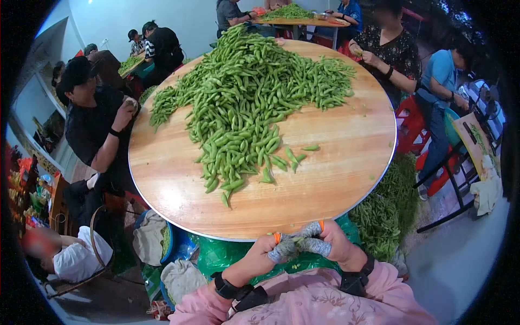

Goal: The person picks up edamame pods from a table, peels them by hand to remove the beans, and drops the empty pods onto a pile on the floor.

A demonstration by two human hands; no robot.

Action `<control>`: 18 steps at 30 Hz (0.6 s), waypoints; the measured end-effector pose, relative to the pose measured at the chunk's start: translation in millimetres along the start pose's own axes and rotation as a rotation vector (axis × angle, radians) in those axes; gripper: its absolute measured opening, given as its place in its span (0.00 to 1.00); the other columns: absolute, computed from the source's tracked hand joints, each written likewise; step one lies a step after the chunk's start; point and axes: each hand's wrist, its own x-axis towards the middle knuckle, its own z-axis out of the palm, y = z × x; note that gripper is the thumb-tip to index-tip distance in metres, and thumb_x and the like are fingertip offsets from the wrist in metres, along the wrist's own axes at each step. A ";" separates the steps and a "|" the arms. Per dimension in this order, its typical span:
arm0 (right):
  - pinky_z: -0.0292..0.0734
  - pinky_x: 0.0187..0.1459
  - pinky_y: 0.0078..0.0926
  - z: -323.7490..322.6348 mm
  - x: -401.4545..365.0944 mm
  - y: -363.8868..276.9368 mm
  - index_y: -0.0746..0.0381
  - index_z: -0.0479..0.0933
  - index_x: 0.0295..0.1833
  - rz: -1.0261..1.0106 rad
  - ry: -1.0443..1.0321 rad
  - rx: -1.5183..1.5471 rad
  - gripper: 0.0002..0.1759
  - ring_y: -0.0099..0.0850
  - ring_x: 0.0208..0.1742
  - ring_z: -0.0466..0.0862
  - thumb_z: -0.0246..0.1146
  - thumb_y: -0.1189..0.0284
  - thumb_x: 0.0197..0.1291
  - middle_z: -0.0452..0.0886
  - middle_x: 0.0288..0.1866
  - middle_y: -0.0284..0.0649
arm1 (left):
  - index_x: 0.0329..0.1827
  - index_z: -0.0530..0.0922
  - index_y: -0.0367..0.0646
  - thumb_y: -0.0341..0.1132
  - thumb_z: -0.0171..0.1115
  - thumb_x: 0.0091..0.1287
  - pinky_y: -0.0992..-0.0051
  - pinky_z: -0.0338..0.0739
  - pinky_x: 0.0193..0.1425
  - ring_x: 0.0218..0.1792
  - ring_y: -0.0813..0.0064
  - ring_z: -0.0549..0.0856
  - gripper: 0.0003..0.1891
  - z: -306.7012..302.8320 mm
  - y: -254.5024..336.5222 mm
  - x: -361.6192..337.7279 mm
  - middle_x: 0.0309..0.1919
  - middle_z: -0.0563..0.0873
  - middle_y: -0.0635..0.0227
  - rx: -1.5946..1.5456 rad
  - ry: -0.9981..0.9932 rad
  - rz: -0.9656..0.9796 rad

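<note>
Close to the table's near edge, my left hand (265,254) and my right hand (334,242) meet, fingers bent and pressed together. Grey knitted covers with orange bands wrap several fingers, and they look stained green at the tips. Whatever is pinched between the fingertips is hidden. Beyond my hands rises a big heap of green soybean pods (238,92) on the round wooden table (325,179). A few loose pods (292,157) lie at the heap's near side.
Green plastic (214,257) hangs below the table edge. Blue tubs (172,244) with cloths stand at left. Piled green stalks (387,211) cover the floor at right. People sit left (89,119) and right (387,49); a person in a white shirt (81,254) is low at left.
</note>
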 end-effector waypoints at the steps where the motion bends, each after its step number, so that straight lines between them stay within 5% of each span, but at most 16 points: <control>1: 0.68 0.31 0.13 -0.3 -0.1 0.9 0.67 0.74 0.33 -0.006 -0.005 -0.004 0.02 0.16 0.30 0.72 0.56 0.81 0.54 0.75 0.27 0.29 | 0.31 0.74 0.37 0.39 0.51 0.65 0.84 0.65 0.29 0.25 0.85 0.69 0.13 -1.4 2.4 -2.0 0.23 0.73 0.76 -0.101 -0.036 -0.106; 8: 0.69 0.33 0.16 0.3 0.5 7.6 0.67 0.75 0.36 -0.018 0.015 -0.210 0.04 0.16 0.31 0.72 0.57 0.80 0.53 0.76 0.28 0.28 | 0.33 0.73 0.36 0.39 0.46 0.65 0.81 0.65 0.30 0.25 0.82 0.69 0.14 4.9 -7.3 -3.6 0.23 0.73 0.74 0.266 0.103 0.081; 15: 0.70 0.40 0.18 7.5 -7.0 3.0 0.68 0.75 0.42 -0.033 0.082 -0.233 0.10 0.19 0.37 0.75 0.56 0.80 0.52 0.80 0.34 0.36 | 0.50 0.71 0.36 0.27 0.47 0.58 0.78 0.70 0.44 0.36 0.75 0.77 0.16 10.7 -28.5 -10.6 0.33 0.80 0.60 0.336 0.120 -0.008; 17: 0.70 0.40 0.19 -2.4 -13.8 2.4 0.68 0.74 0.43 -0.032 0.080 -0.273 0.11 0.21 0.36 0.75 0.56 0.80 0.51 0.79 0.33 0.38 | 0.50 0.70 0.37 0.25 0.50 0.55 0.76 0.71 0.42 0.36 0.68 0.80 0.17 13.3 -22.8 -10.5 0.35 0.80 0.56 0.526 0.070 -0.028; 18: 0.71 0.39 0.19 -13.3 -19.8 1.4 0.68 0.74 0.43 -0.039 0.116 -0.388 0.12 0.21 0.35 0.75 0.56 0.80 0.51 0.80 0.34 0.37 | 0.42 0.73 0.37 0.28 0.55 0.49 0.66 0.72 0.32 0.31 0.51 0.78 0.15 16.1 -21.2 -10.4 0.27 0.77 0.49 0.562 0.129 0.073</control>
